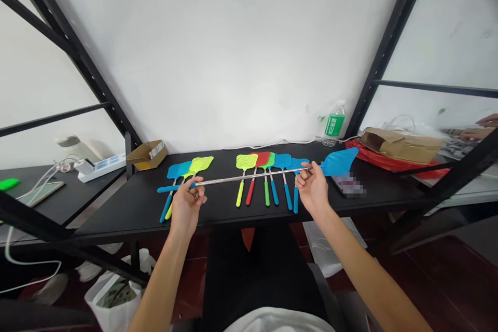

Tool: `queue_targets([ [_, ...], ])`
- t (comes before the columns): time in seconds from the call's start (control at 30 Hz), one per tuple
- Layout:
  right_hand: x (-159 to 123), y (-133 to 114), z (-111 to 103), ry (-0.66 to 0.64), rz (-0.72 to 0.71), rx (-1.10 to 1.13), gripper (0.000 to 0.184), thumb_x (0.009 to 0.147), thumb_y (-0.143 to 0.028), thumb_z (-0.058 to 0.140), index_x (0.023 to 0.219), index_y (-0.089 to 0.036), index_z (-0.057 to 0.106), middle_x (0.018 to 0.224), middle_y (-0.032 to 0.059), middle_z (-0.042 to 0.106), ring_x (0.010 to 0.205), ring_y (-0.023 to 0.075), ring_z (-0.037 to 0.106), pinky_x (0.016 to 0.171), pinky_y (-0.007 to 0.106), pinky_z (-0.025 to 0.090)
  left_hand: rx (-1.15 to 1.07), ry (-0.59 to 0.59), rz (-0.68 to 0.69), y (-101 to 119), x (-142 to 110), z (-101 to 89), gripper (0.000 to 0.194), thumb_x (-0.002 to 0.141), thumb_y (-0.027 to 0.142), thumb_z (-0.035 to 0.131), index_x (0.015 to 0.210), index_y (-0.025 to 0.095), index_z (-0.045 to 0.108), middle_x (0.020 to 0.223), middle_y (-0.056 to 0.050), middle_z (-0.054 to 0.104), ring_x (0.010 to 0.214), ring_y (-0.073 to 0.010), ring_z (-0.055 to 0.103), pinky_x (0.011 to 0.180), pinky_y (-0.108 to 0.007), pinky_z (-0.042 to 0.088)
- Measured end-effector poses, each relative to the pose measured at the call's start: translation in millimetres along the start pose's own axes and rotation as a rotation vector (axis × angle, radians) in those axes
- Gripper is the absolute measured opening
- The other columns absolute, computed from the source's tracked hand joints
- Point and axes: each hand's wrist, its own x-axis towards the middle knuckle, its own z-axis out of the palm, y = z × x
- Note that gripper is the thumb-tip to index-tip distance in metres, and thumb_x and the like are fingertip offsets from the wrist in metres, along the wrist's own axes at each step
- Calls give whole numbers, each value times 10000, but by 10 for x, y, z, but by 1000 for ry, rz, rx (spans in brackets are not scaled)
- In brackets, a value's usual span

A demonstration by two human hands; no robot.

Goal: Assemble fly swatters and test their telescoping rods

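A blue fly swatter (pixel 252 176) with a long, extended metal rod is held level above the black table. My left hand (pixel 187 203) is closed around the rod beside the blue handle at the left end. My right hand (pixel 312 185) pinches the rod just below the blue paddle on the right. Behind and below it, several shorter swatters lie in a row, including a yellow one (pixel 246 161), a red one (pixel 251 189) and a green one (pixel 266 189). Another small group, with a yellow paddle (pixel 201 164), lies near my left hand.
An open cardboard box (pixel 147 155) sits at the table's back left, and a water bottle (pixel 334 124) at the back right. A phone (pixel 349 185) lies under the blue paddle. Black metal posts (pixel 383 52) flank the table (pixel 221 210). A power strip (pixel 101 166) is at left.
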Motion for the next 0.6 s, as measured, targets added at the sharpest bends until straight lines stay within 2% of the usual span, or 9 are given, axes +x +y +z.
queue_targets([
  [0.2, 18, -9, -1, 13, 33, 25, 236, 888, -413, 646, 814, -190, 629, 528, -73, 384, 442, 74, 349, 414, 208, 310, -49, 0, -15, 28, 10, -6, 248, 782, 309, 578, 936, 148, 684, 634, -3, 521, 464, -88, 361, 513, -247, 378],
  [0.33, 18, -40, -2, -1, 11, 39, 247, 875, -442, 664, 833, -203, 620, 525, -83, 373, 427, 70, 335, 414, 211, 298, -84, 31, 4, 62, -5, -3, 157, 744, 261, 615, 872, 172, 639, 707, -3, 556, 481, -77, 384, 533, -247, 387],
  [0.4, 20, -53, -4, -3, 14, 59, 252, 894, -444, 632, 833, -200, 620, 521, -83, 369, 423, 69, 330, 416, 214, 296, -92, 54, 6, 74, -5, -1, 141, 767, 287, 646, 842, 170, 625, 718, -2, 557, 488, -71, 387, 531, -241, 381],
  [0.6, 28, -70, -16, -14, 14, 61, 326, 914, -516, 581, 826, -204, 613, 509, -84, 349, 412, 72, 321, 418, 229, 291, -81, 121, 23, 90, 22, -12, 250, 798, 397, 711, 866, 173, 622, 699, 4, 566, 481, -70, 384, 514, -230, 374],
])
